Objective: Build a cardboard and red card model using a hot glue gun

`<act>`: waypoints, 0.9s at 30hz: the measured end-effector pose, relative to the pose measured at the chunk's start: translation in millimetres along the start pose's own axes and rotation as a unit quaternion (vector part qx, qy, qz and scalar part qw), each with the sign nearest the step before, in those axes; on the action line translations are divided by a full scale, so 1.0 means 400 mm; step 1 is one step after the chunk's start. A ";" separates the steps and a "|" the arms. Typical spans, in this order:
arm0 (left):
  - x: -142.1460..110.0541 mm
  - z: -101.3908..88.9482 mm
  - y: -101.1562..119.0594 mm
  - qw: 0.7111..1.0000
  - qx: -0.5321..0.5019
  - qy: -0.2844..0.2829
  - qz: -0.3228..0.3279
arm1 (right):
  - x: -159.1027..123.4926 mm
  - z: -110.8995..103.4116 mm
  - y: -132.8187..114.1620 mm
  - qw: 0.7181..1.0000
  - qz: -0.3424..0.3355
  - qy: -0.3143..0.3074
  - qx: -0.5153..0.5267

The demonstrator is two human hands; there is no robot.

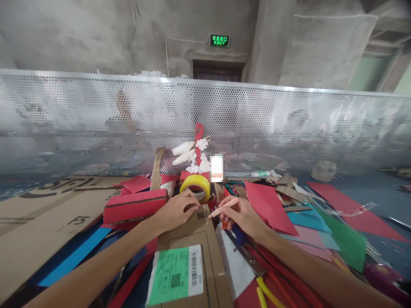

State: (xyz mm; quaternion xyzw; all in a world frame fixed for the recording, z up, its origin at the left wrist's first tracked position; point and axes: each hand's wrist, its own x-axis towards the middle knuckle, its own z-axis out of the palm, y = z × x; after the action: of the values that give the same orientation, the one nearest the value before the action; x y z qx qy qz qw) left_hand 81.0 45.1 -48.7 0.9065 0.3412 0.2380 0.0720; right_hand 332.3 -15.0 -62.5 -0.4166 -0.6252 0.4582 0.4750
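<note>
My left hand (179,209) is at the upper end of a brown cardboard piece (183,237) with a green and white label. Its thumb and fingers are pinched together; whatever is between them is too small to make out. A thin pale strip (206,214) stands at the cardboard's edge between the hands. In my right hand (242,214) is a peach-coloured pen-shaped tool (221,208), its tip pointing left toward that strip. A roll of yellow tape (196,184) lies just beyond my left fingers. Scissors with a dark blue handle (237,234) lie below my right hand.
A red box-like piece (135,207) and a large cardboard sheet (58,214) lie at left. Coloured paper (268,205) and pliers with yellow handles (269,291) are at right. A red-and-white decorated upright (199,149) stands before a perforated metal panel (244,124).
</note>
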 end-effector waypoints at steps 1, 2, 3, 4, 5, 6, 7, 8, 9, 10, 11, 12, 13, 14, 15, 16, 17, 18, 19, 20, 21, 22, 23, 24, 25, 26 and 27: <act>0.001 0.000 -0.002 1.000 0.000 0.001 0.000 | 0.000 0.000 0.000 1.000 -0.002 0.003 -0.004; 0.001 0.001 -0.003 1.000 0.001 0.000 0.001 | 0.000 0.001 0.000 1.000 -0.004 0.002 -0.009; 0.001 0.002 -0.004 1.000 0.001 -0.001 0.000 | 0.000 0.001 0.001 1.000 -0.006 -0.002 -0.013; 0.002 0.003 -0.004 1.000 0.002 -0.004 -0.001 | 0.001 0.001 0.002 1.000 -0.006 -0.006 -0.013; 0.001 0.003 -0.004 1.000 0.003 -0.006 -0.003 | 0.001 0.001 0.003 1.000 -0.005 -0.009 -0.011; 0.001 0.004 -0.003 1.000 0.003 -0.008 -0.005 | 0.001 0.001 0.004 1.000 -0.005 -0.011 -0.009; 0.001 0.004 -0.002 1.000 0.003 -0.009 -0.007 | 0.001 0.001 0.005 1.000 -0.005 -0.013 -0.008; 0.000 0.003 -0.001 1.000 0.003 -0.010 -0.008 | 0.002 0.001 0.006 1.000 -0.006 -0.014 -0.009; 0.000 0.003 0.000 1.000 0.003 -0.010 -0.008 | 0.001 0.001 0.006 1.000 -0.006 -0.014 -0.010; 0.000 0.002 0.000 1.000 0.003 -0.010 -0.007 | 0.001 0.001 0.007 1.000 -0.006 -0.015 -0.012; -0.001 0.002 0.000 1.000 0.003 -0.009 -0.005 | 0.001 0.002 0.007 1.000 -0.005 -0.017 -0.013; -0.001 0.002 -0.001 1.000 0.004 -0.009 -0.004 | 0.001 0.002 0.006 1.000 -0.004 -0.018 -0.013; -0.001 0.003 -0.002 1.000 0.005 -0.009 -0.003 | 0.000 0.003 0.006 1.000 -0.003 -0.019 -0.013; -0.001 0.003 -0.003 1.000 0.006 -0.009 -0.002 | 0.000 0.003 0.005 1.000 -0.003 -0.018 -0.013; -0.001 0.004 -0.005 1.000 0.006 -0.008 -0.001 | -0.001 0.003 0.005 1.000 -0.004 -0.015 -0.012; -0.001 0.005 -0.006 1.000 0.006 -0.007 -0.001 | -0.001 0.003 0.004 1.000 -0.003 -0.011 -0.011; -0.001 0.006 -0.007 1.000 0.005 -0.007 -0.001 | -0.002 0.002 0.003 1.000 -0.002 -0.010 -0.012; -0.002 0.006 -0.007 1.000 0.004 -0.006 -0.002 | -0.002 0.002 0.002 1.000 -0.001 -0.014 -0.013; -0.002 0.007 -0.007 1.000 0.003 -0.005 -0.002 | -0.002 0.002 0.002 1.000 0.000 -0.021 -0.015; -0.001 0.007 -0.007 1.000 0.003 -0.004 -0.003 | -0.002 0.002 0.001 0.999 0.000 -0.029 -0.017; -0.001 0.007 -0.006 1.000 0.003 -0.004 -0.003 | -0.002 0.002 0.001 0.999 -0.001 -0.034 -0.018; -0.001 0.007 -0.006 1.000 0.004 -0.004 -0.003 | -0.001 0.002 0.000 0.999 -0.002 -0.032 -0.018; -0.001 0.007 -0.005 1.000 0.004 -0.004 -0.003 | -0.001 0.003 0.000 1.000 -0.003 -0.026 -0.015; 0.000 0.007 -0.004 1.000 0.005 -0.004 -0.003 | -0.001 0.003 -0.002 1.000 -0.003 -0.019 -0.013; 0.000 0.007 -0.004 1.000 0.005 -0.005 -0.004 | -0.001 0.004 -0.003 1.000 -0.002 -0.015 -0.015; 0.001 0.006 -0.004 1.000 0.005 -0.006 -0.004 | -0.002 0.004 -0.005 1.000 -0.001 -0.019 -0.019; 0.001 0.006 -0.004 1.000 0.004 -0.007 -0.005 | -0.004 0.005 -0.007 0.999 0.000 -0.026 -0.025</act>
State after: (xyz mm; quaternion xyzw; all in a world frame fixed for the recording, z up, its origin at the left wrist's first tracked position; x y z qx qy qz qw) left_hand 81.6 46.6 -51.0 0.9066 0.3462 0.2302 0.0721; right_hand 330.6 -17.4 -60.4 -0.4168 -0.6486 0.4528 0.4478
